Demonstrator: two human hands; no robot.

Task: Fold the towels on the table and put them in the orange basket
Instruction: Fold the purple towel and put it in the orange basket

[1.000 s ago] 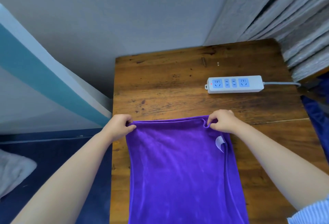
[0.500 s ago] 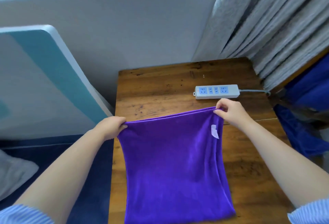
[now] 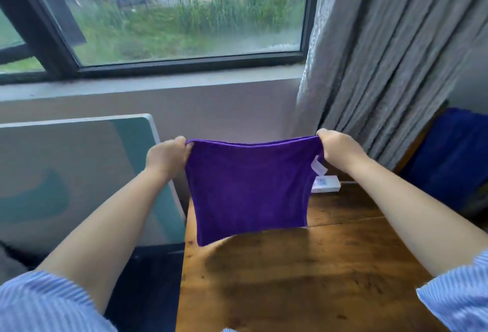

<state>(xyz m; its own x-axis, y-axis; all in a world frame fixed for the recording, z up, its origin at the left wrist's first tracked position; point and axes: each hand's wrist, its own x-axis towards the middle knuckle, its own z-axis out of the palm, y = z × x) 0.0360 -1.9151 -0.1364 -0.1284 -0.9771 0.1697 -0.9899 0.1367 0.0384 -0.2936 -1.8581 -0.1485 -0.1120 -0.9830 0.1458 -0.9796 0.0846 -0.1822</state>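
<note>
We've got the plush purple towel (image 3: 250, 189) hanging in a squarish doubled sheet, left hand (image 3: 167, 156) and right hand (image 3: 336, 150) fingers clamped on its top corners, grainy wooden table (image 3: 317, 279) below.

I count one purple towel (image 3: 250, 189), held up by my two hands, the left hand (image 3: 166, 156) and the right hand (image 3: 338, 150). On the one wooden worktop (image 3: 317, 279) I see one white power strip (image 3: 326, 185), far right. One window (image 3: 171, 14), one grey curtain (image 3: 383, 54).
</note>
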